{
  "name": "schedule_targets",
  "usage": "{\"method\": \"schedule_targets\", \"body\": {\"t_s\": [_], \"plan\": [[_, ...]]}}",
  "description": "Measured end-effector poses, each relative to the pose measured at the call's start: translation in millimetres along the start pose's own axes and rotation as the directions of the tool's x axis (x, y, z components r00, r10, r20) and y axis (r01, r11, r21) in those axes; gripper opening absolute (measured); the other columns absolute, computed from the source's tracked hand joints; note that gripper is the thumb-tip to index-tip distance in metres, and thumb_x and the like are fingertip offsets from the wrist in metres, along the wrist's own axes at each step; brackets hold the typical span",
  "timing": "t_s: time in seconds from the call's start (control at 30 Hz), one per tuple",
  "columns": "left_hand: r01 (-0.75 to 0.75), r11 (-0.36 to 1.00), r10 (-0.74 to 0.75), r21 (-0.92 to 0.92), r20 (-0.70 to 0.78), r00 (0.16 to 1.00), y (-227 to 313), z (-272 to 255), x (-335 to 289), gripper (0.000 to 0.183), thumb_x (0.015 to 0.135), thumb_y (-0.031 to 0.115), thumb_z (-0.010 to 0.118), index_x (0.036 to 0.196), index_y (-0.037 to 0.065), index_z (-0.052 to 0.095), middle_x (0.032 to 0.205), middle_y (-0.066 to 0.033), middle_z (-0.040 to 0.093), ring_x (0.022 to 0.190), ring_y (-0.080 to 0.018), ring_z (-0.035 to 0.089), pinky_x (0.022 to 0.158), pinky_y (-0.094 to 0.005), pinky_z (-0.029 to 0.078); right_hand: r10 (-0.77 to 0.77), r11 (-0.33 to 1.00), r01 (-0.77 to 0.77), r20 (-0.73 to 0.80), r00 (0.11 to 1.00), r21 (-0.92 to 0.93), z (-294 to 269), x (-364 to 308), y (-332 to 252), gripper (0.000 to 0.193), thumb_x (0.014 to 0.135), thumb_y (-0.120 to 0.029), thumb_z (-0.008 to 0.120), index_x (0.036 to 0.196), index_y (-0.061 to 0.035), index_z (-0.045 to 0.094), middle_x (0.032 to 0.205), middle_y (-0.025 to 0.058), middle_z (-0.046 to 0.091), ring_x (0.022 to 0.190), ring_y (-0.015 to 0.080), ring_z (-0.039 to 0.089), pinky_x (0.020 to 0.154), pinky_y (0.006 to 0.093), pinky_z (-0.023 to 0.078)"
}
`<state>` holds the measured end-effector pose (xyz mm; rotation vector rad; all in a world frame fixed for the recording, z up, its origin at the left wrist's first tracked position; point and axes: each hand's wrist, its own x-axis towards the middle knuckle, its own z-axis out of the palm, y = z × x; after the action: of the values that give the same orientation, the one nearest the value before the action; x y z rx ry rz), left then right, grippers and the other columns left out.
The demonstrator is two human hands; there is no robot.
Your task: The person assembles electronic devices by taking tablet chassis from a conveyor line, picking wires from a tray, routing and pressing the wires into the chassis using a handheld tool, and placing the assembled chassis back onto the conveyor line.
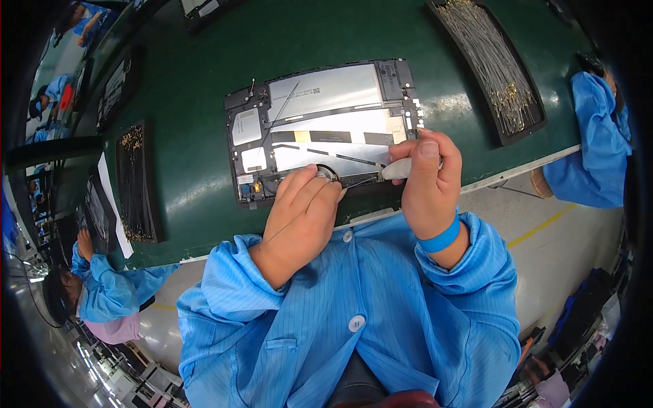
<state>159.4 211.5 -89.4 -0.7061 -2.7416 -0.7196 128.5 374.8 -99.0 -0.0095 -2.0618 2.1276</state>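
Head view: one opened flat device [320, 126], black-framed with silver panels [343, 95], lay on green table [326, 37] before you; print too small to read. Your right hand [432, 183] gripped white object [396, 168]. Left hand [297, 211] touched near edge, grip unclear. Two trays: right cable tray [525, 132], left cable tray [151, 187].

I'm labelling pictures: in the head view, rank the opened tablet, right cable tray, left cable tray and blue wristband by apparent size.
1. Opened tablet
2. Right cable tray
3. Left cable tray
4. Blue wristband
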Motion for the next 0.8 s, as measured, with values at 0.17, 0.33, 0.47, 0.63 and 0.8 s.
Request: {"method": "schedule_targets", "body": {"t_s": [0.17,0.33,0.47,0.63,0.8], "plan": [[-0.004,1.000,0.004,-0.007,0.023,1.000,-3.7,1.8,0.8,0.022,0.065,0.002,0.058,0.086,0.001,0.052,0.083,-0.0114,0.053,0.088,-0.0306,0.048,0.080,-0.0389,0.038,-0.004,1.000,0.005,0.033,0.999,-0.019,-0.8,1.1,3.5,0.023,0.086,-0.020,0.041,0.099,-0.0021,0.040,0.078,0.0085,0.057,0.072,0.0115,0.053,0.066,0.0246,0.042],[-0.016,1.000,0.016,0.008,0.014,1.000,-1.7,-1.5,2.2,0.022,0.064,0.003,0.058,0.086,0.001,0.052,0.083,-0.0110,0.053,0.088,-0.0304,0.048,0.080,-0.0389,0.037,-0.088,0.996,0.090,0.065,0.994,-0.027,-2.2,0.1,0.0,0.021,0.086,-0.019,0.042,0.098,-0.0022,0.040,0.077,0.0086,0.057,0.070,0.0119,0.053,0.064,0.0247,0.042],[-0.008,1.000,0.008,-0.010,0.033,0.999,-3.7,-0.9,2.4,0.023,0.064,0.002,0.058,0.086,0.002,0.052,0.084,-0.0108,0.053,0.089,-0.0299,0.047,0.080,-0.0389,0.037,-0.139,0.989,0.143,0.089,0.986,-0.039,-0.3,3.0,-2.6,0.015,0.082,-0.015,0.047,0.089,-0.0016,0.046,0.070,0.0098,0.056,0.061,0.0160,0.054,0.058,0.0263,0.043],[-0.004,1.000,0.004,0.001,0.047,0.999,-2.8,-4.5,0.3,0.024,0.064,0.002,0.056,0.087,0.002,0.053,0.084,-0.0104,0.053,0.091,-0.0295,0.047,0.081,-0.0387,0.036,-0.269,0.844,0.426,0.431,0.861,-0.327,4.3,19.3,-24.7,0.010,0.074,-0.012,0.053,0.070,-0.0027,0.052,0.063,0.0120,0.054,0.056,0.0263,0.052,0.052,0.0334,0.042],[0.005,1.000,-0.006,0.009,0.124,0.992,-4.3,-5.7,5.1,0.022,0.065,0.004,0.054,0.088,0.003,0.053,0.086,-0.0097,0.053,0.092,-0.0280,0.047,0.083,-0.0365,0.035,-0.409,0.779,0.551,0.425,0.807,-0.298,6.5,18.0,-21.1,0.011,0.072,-0.012,0.054,0.066,-0.0024,0.053,0.062,0.0125,0.053,0.057,0.0293,0.051,0.051,0.0360,0.041]]}}
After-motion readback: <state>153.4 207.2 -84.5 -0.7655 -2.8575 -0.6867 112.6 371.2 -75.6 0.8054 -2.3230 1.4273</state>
